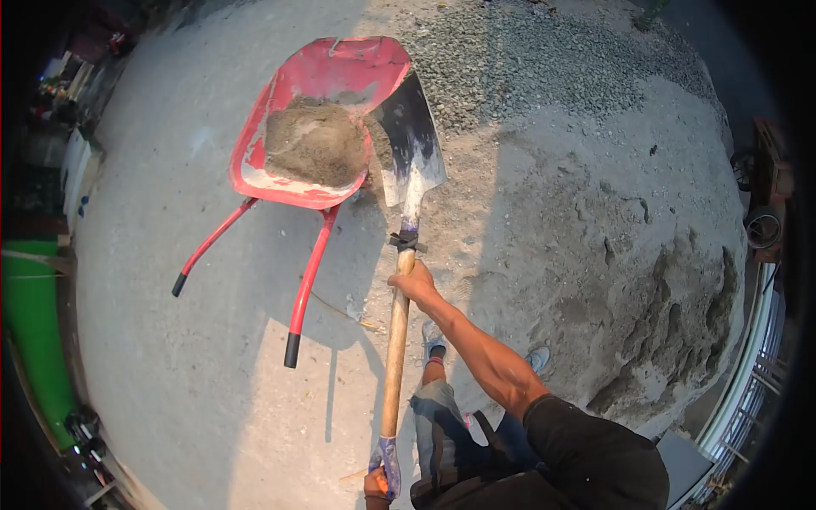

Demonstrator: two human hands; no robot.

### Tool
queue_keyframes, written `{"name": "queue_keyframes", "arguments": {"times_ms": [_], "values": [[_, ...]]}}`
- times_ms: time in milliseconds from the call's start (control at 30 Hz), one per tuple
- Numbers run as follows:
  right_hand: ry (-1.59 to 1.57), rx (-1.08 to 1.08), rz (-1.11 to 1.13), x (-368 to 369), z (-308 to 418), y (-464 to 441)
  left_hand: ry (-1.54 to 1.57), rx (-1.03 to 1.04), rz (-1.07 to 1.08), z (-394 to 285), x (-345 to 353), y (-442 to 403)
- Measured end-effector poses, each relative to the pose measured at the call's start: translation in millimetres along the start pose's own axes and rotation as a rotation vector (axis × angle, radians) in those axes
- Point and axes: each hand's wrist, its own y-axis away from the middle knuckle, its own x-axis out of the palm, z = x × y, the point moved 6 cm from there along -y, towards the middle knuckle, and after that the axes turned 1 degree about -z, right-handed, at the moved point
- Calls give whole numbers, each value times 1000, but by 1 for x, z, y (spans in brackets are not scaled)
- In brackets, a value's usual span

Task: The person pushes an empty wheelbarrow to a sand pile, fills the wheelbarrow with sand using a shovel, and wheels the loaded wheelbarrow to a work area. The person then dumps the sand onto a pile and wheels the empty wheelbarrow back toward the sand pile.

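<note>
My right hand (pixel 414 285) is wrapped round the upper wooden shaft of a shovel (pixel 397 357), just below the dark binding at its metal socket. At the bottom, my left hand (pixel 376 484) grips the purple D-shaped handle. The shovel's worn metal blade (pixel 414 140) is tilted on edge beside the right rim of a red wheelbarrow (pixel 340 59). A little sand shows between the blade and the rim. Inside the wheelbarrow lies a heap of grey-brown sand (pixel 314 143).
A large sand pile (pixel 612 263) spreads to the right, with grey gravel (pixel 527 64) behind it. The wheelbarrow's two handles (pixel 311 285) point toward me. My shoes (pixel 537 359) stand near the pile. A green surface (pixel 36 331) is at far left, and a wheeled cart (pixel 763 228) at far right.
</note>
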Motion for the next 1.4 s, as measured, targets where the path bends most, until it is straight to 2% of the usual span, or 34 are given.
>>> {"name": "queue_keyframes", "arguments": {"times_ms": [33,100,133,167,267,367,600,667,733,767,800,833,867,900,933,967,1033,1067,1167,1233,1300,1367,1400], "values": [[-193,56,25,-2,-17,2,-6,-7,-1,-5,2,11],[-290,105,-18,-13,-43,11,125,143,1,-31,5,44],[-539,187,18,-18,-57,20,290,41,-69,-33,-13,39],[-798,267,42,-23,-71,31,55,255,-382,-60,15,80],[-998,434,-70,-45,-106,62,-200,537,-426,-101,-30,91],[-1256,588,-34,-30,-145,93,-430,633,-573,-143,-12,117],[-1665,864,279,50,-193,180,-954,872,-752,-201,86,181],[-1796,922,308,54,-222,175,-1096,967,-758,-198,125,190],[-1963,902,229,32,-276,148,-1282,1082,-736,-186,171,192],[-2008,917,210,1,-314,131,-1425,1155,-710,-175,199,186],[-2100,862,91,-38,-365,110,-1732,1277,-605,-153,244,167],[-2108,750,9,-93,-429,86,-1915,1364,-478,-123,281,139],[-2140,637,-167,-152,-510,62,-2034,1405,-347,-93,317,115],[-2058,599,-219,-224,-579,48,-1394,1221,-160,-33,376,75],[-2004,681,-247,-266,-620,39,-1324,1325,-144,0,412,65],[-2023,629,-303,-293,-620,28,-1244,1421,-118,24,441,59],[-2057,659,-359,-283,-615,41,-1247,1312,-82,24,472,70],[-2065,647,-393,-286,-611,39,-1240,1346,-43,28,479,74],[-2102,607,-375,-292,-607,29,-1216,1336,-65,28,463,83],[-1998,671,-463,-272,-600,48,-1114,1291,-147,20,433,88],[-1975,751,-378,-245,-582,66,-1162,1344,-118,-5,391,90],[-1919,790,-375,-220,-559,89,-1025,1199,-218,-30,343,95],[-1872,843,-390,-212,-546,103,-991,1181,-201,-48,310,91]]}}
